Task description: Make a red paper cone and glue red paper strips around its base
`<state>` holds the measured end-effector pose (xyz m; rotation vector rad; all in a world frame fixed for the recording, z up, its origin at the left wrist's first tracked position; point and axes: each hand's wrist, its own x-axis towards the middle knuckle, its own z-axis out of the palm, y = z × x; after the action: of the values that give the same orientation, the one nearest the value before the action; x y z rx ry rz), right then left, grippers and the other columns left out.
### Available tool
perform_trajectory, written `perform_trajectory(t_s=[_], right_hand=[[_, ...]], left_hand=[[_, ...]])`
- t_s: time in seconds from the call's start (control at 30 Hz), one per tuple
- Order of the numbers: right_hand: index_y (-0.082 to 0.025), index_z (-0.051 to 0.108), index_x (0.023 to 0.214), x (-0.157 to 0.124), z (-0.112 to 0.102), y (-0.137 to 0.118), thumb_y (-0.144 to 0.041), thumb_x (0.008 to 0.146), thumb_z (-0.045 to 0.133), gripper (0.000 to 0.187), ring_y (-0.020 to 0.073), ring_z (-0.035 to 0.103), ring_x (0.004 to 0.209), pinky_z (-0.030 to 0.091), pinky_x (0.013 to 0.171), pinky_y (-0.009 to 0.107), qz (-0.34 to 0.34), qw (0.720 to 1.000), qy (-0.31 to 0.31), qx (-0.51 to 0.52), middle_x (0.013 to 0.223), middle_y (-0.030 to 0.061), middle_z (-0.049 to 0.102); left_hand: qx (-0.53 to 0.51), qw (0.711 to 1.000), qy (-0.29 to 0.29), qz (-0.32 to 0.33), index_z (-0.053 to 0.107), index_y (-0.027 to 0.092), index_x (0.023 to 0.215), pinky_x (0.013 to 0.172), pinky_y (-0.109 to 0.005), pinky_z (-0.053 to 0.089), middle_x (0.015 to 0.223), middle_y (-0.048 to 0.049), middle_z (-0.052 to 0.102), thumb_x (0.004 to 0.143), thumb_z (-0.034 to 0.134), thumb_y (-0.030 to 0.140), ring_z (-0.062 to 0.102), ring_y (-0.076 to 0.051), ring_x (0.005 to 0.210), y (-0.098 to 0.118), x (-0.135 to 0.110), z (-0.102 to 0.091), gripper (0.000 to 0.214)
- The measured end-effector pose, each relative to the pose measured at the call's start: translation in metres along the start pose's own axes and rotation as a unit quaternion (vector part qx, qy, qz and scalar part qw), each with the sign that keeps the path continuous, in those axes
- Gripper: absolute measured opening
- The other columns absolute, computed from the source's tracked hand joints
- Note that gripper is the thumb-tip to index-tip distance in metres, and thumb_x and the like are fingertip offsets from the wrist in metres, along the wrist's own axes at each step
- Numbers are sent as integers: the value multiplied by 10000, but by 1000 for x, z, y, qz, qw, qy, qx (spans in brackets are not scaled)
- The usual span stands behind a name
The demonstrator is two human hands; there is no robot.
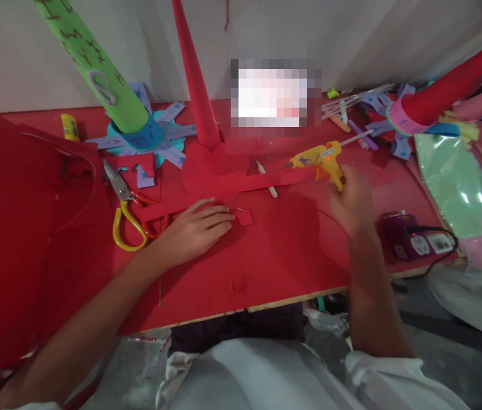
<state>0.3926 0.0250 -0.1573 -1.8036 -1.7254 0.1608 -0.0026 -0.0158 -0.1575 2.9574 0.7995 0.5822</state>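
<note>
The right hand [354, 199] had its grip clamped on the handle of a yellow glue gun [324, 159], whose nozzle pointed left, above the red table [304, 245] and well back from its near edge. A pale label on the gun's body was too small to read. The left hand [196, 230] lay palm down, its grip slack and fingers apart, at the near side of a long red strip [244, 183]. That strip ran across the table's middle, before a tall red cone [198, 85]. Scissors [130, 228] lay toward the left edge. Near the far edge stood a green tube [95, 68] with dark lettering, an H seemingly among it. A purple socket box [403, 236] near the right of the near edge bore illegible pale labels.
</note>
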Motion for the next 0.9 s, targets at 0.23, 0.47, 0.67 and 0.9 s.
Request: perform_trajectory(t_s=[0.23, 0.47, 0.67, 0.9], right_hand=[[-268, 613, 1054, -15, -4, -38, -507, 968, 640, 256, 221, 573, 820, 505, 790, 396, -14, 967, -115, 228, 902, 5, 584], [-261, 620, 1120, -23, 13, -51, -642, 971, 613, 410, 255, 629, 874, 544, 815, 425, -27, 973, -105, 203, 965, 49, 654], [-268, 590, 1121, -36, 21, -50, -609, 891, 732, 435, 301, 674, 953, 559, 840, 449, -53, 996, -24, 66, 1060, 86, 697], [-259, 616, 1138, -45, 18, -46, -495, 919, 710, 335, 341, 693, 1034, 563, 860, 459, -121, 992, -42, -20, 1095, 126, 722]], left_hand=[[-16, 1000, -3, -1, 696, 171, 1368, 1133, -440, 545, 1383, -109, 758, 1056, 498, 82, 700, -240, 1285, 2, 0, 6, 380], [-25, 1000, -10, -8, 727, 181, 1303, 1075, -426, 526, 1370, -96, 763, 1058, 511, 97, 695, -243, 1237, 4, 2, 5, 337], [9, 1000, -21, -9, 705, 182, 1371, 1003, -403, 496, 1391, -95, 752, 1046, 491, 61, 671, -252, 1255, 11, 5, 0, 407], [42, 999, -6, 17, 725, 172, 1336, 998, -404, 488, 1380, -79, 767, 1037, 494, 48, 695, -244, 1208, 9, 2, -2, 397]])
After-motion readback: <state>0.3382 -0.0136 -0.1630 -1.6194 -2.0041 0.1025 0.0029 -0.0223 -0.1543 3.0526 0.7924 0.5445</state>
